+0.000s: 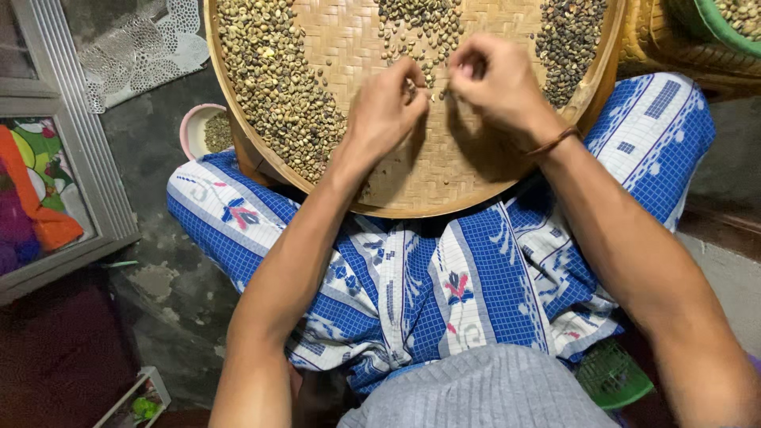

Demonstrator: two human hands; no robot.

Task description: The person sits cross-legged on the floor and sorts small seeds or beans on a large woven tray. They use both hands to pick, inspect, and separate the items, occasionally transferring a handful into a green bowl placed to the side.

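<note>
Head view, looking down over a lap in blue patterned cloth (476,277), with a round woven tray (412,198) resting on the knees. Far left, against the concrete floor (158,238), stands a framed panel with coloured fabric (40,190) behind it, and beside the tray's left rim sits a small pink bowl (202,131) holding a few beans.

On the tray itself, a broad heap of pale greenish beans (277,79) runs along the left side. A smaller cluster of beans (420,24) lies at the top middle, and a darker pile (567,40) fills the right edge. The woven floor of the tray between these groups is mostly bare, with only stray beans scattered on it.

The left hand (384,111) has its fingertips drawn together over the middle of the tray, pinching what looks like a bean or two, though the item is too small to be sure. The right hand (495,79), with a thin band (555,143) at the wrist, is curled with thumb and fingers pressed together just beside it, apparently nipping a bean as well.

Judging from the separate heaps, the sorting seems well under way: the dark pile is already set apart, while the large left heap and the middle cluster appear still to be gone through. A green basket (721,20) sits at the top right corner.
</note>
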